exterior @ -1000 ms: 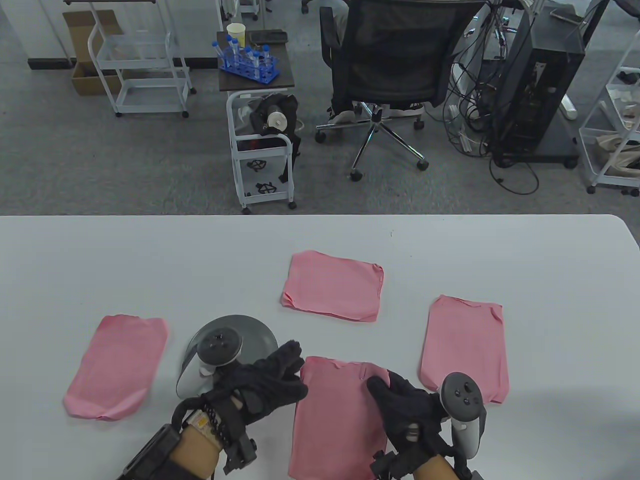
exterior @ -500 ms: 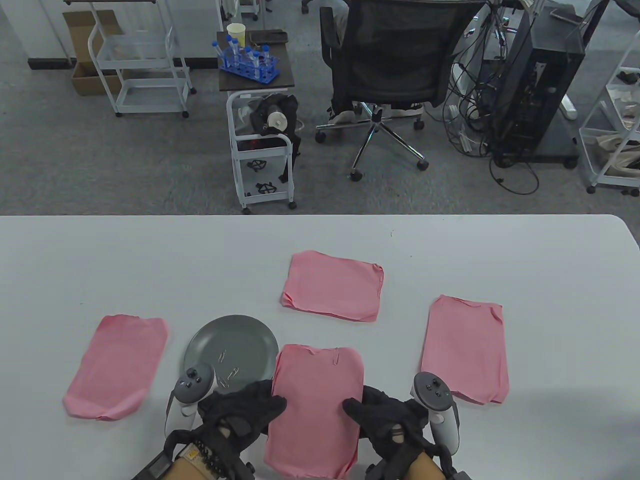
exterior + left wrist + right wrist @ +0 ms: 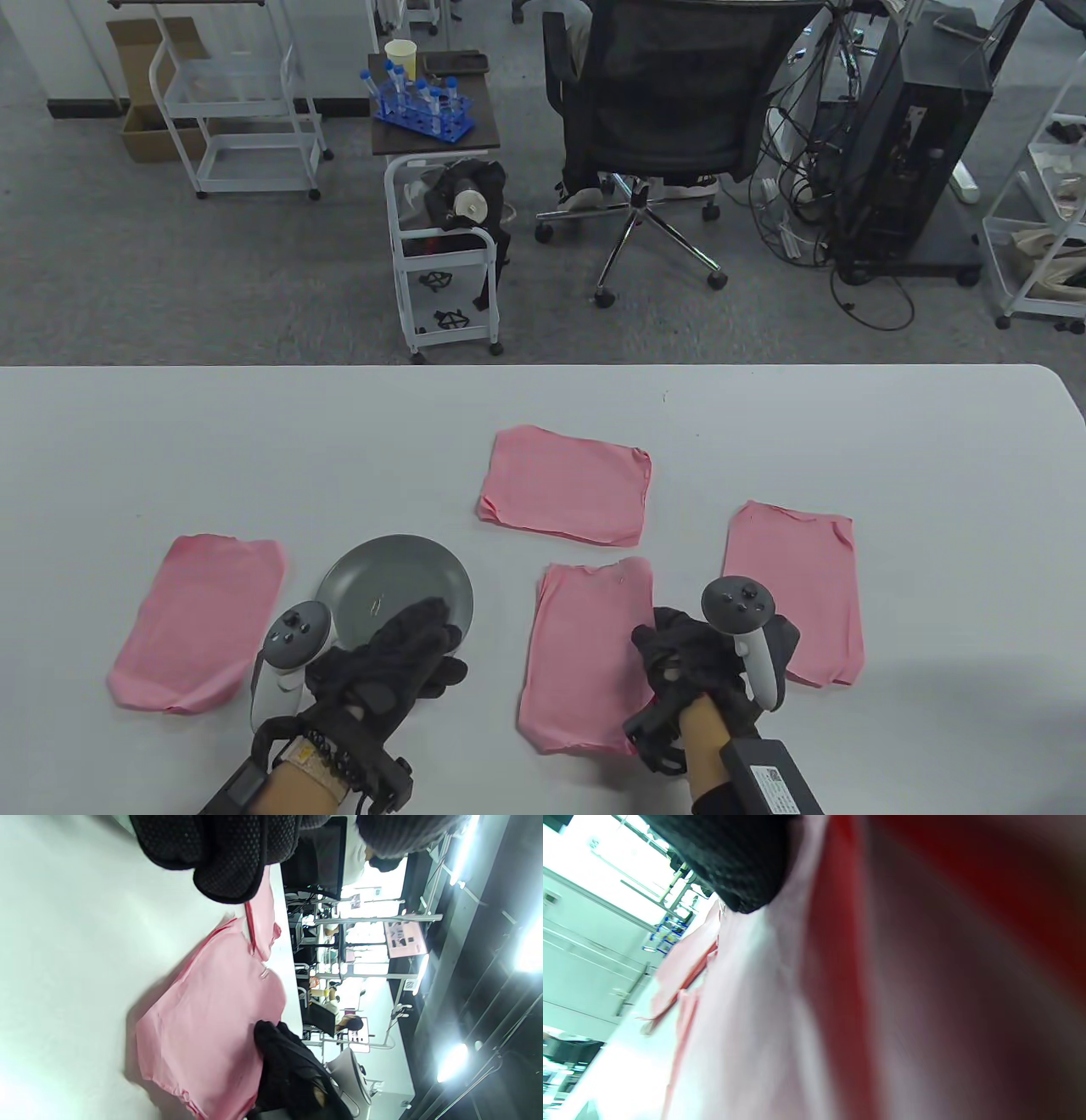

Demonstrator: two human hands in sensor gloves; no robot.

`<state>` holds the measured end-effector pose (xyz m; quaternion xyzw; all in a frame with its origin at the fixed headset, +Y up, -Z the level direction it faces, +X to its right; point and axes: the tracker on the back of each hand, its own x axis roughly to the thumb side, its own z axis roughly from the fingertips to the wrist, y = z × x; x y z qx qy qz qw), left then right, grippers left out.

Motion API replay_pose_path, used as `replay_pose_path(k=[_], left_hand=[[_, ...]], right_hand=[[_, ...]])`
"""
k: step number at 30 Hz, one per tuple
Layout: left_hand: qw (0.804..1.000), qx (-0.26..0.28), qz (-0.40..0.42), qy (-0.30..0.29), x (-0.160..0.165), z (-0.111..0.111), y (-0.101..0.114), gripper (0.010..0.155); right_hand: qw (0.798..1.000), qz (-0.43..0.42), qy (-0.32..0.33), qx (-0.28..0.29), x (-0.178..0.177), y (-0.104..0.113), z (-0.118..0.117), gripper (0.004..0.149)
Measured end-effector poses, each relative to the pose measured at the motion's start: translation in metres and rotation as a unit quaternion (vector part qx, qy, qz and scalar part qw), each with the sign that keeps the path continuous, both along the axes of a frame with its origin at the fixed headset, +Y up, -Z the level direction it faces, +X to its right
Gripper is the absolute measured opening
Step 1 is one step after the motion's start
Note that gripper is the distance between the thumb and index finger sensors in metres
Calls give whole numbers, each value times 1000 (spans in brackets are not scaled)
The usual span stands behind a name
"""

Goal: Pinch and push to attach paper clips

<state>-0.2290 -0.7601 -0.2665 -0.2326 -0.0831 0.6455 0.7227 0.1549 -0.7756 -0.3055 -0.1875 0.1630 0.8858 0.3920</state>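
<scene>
A pink paper stack lies at the near centre of the table, with a paper clip on its far edge. My right hand holds the stack at its right edge. In the right wrist view a gloved finger lies on blurred pink paper. My left hand is over the near rim of a grey plate with loose paper clips in it, and holds nothing. The left wrist view shows the stack and its clip.
Three more pink stacks lie on the white table: one at the left, one at the back centre, one at the right, close to my right hand. The table's far edge runs across the middle of the table view.
The clipped stack has slid right and away with my right hand. My left hand has let go of it and moved left over the plate.
</scene>
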Motion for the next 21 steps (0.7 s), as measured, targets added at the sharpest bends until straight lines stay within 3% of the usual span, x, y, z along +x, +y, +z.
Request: replay_pose_path(k=[4, 7, 12, 14, 15, 18, 20, 21], left_hand=[[1000, 16, 14, 12, -8, -1, 11, 71], [998, 36, 37, 31, -21, -3, 25, 72], [984, 96, 101, 109, -68, -3, 63, 74], [970, 139, 80, 182, -96, 5, 78, 79], [964, 156, 61, 206, -106, 8, 82, 81], [938, 187, -89, 276, -140, 20, 85, 81], [922, 159, -210, 284, -154, 22, 78, 80], [905, 112, -304, 277, -159, 21, 70, 81]], right_hand=[[985, 170, 13, 22, -16, 11, -10, 52], [956, 292, 36, 18, -33, 14, -14, 65], [889, 454, 59, 16, -55, 10, -14, 75], [858, 509, 66, -13, -59, 4, -13, 82], [860, 506, 66, -27, -59, 5, -11, 85], [901, 427, 60, 56, -57, 23, -4, 85], [930, 340, 100, 93, -60, 35, 5, 81], [943, 286, 131, 107, -66, 39, 12, 76]])
